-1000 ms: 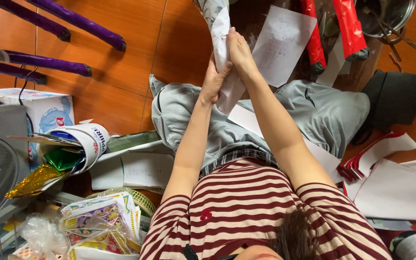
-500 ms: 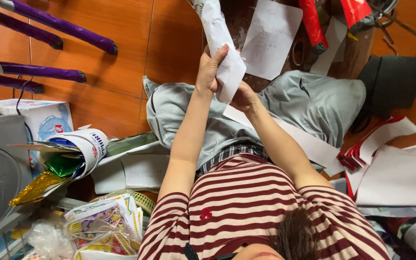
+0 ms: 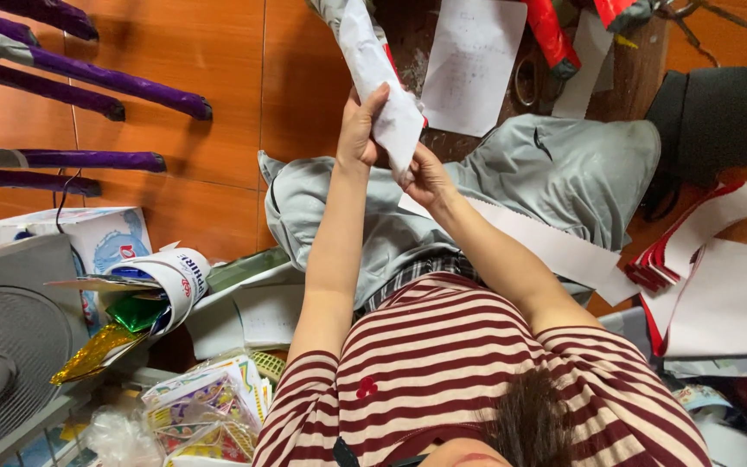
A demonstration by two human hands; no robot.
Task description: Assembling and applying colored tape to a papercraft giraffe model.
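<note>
Now a white paper-wrapped stick is held out over the lap, its long axis slanting up and away from the body, gripped near its lower end by the left hand while the right hand pinches the crumpled loose paper just beneath.

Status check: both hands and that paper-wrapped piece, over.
Left hand gripping the white paper-wrapped stick, fingers around its lower part. Right hand pinching the paper's bottom end. Held up over the grey-trousered lap; nothing blocking.
</note>
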